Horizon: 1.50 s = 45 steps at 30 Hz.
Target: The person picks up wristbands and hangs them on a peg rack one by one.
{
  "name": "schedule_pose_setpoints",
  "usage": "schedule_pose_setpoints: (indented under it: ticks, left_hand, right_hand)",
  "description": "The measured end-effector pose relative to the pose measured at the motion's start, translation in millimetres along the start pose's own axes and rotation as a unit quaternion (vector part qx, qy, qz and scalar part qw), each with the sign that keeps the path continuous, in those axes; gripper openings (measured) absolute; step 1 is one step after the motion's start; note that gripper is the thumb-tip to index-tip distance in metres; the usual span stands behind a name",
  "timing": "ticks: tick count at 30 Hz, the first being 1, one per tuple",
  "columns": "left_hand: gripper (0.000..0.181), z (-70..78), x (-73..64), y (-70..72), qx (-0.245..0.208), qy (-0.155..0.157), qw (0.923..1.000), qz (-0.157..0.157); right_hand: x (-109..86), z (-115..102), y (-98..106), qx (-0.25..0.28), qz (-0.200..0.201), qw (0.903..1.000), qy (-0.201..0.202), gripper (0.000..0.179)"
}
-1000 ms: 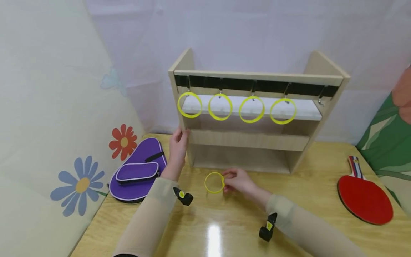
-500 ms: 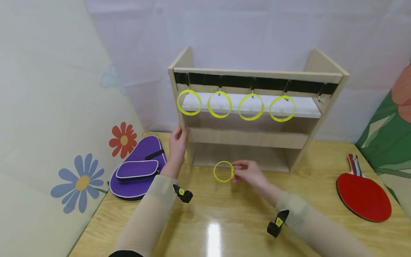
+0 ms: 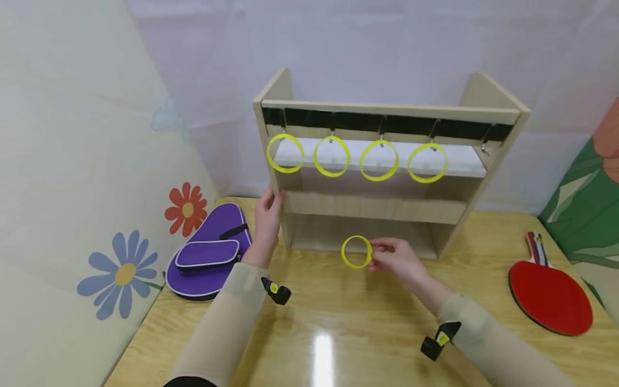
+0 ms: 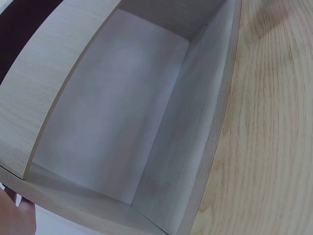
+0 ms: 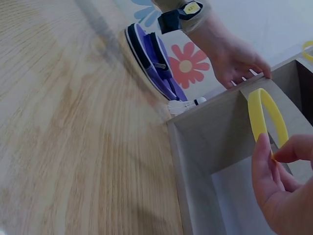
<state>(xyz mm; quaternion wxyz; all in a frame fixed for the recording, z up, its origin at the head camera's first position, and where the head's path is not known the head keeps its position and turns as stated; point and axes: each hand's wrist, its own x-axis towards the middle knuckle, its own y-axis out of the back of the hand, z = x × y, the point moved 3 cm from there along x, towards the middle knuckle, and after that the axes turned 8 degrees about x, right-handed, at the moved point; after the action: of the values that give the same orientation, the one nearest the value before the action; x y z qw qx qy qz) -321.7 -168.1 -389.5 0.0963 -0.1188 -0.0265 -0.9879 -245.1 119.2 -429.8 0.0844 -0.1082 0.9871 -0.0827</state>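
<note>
A thin yellow ring [image 3: 369,252] is pinched between the thumb and fingers of my right hand [image 3: 394,259]. It stands upright in front of the lower compartment of a wooden shelf [image 3: 372,207]. My left hand [image 3: 267,219] touches the shelf's left side panel from outside, as the right wrist view shows. Only a bit of that hand [image 4: 17,215] appears in the left wrist view. Several yellow rings [image 3: 285,171] hang from metal hooks along the black strip [image 3: 358,122]. The hook [image 3: 485,149] at the far right bears no ring.
A purple paddle case [image 3: 208,255] lies left of the shelf. On the right lies a red table tennis paddle [image 3: 551,298]. The right wrist view shows a shuttlecock [image 5: 182,106] beside the shelf's left side. Cloth hangs behind the wooden table [image 3: 309,317].
My right hand has carried the yellow ring rightward and a little farther from me, along the shelf's front. My left hand has stayed at the side panel.
</note>
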Motion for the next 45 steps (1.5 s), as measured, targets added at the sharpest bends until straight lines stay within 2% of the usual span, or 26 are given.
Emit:
schedule_pose_setpoints:
  ticks: [13,24,30,37,45]
  left_hand:
    - [0.047,-0.3,0.8,-2.0,0.004,0.006,1.0,0.0]
    - [0.048,-0.3,1.9,-1.4,0.002,0.008,1.0,0.001]
    - [0.046,-0.9,2.8,-2.6,0.0,0.001,1.0,0.0]
    - [0.045,0.2,3.9,-2.4,0.001,-0.009,1.0,-0.002]
    - [0.046,-2.2,2.6,-1.4,-0.003,-0.007,1.0,-0.002]
  right_hand:
    - [-16.7,-22.4,25.5,0.013,-0.001,0.9997,0.02,0.049]
    - [-29.7,-57.2,50.6,0.025,0.017,0.9987,0.041,0.039]
    - [-40.1,-77.3,65.9,0.057,0.016,0.995,0.08,0.02]
    - [-51.9,-97.9,78.3,0.09,0.006,0.9884,0.123,0.029]
    - [-60.5,-115.4,93.1,0.088,0.013,0.9854,0.145,0.024]
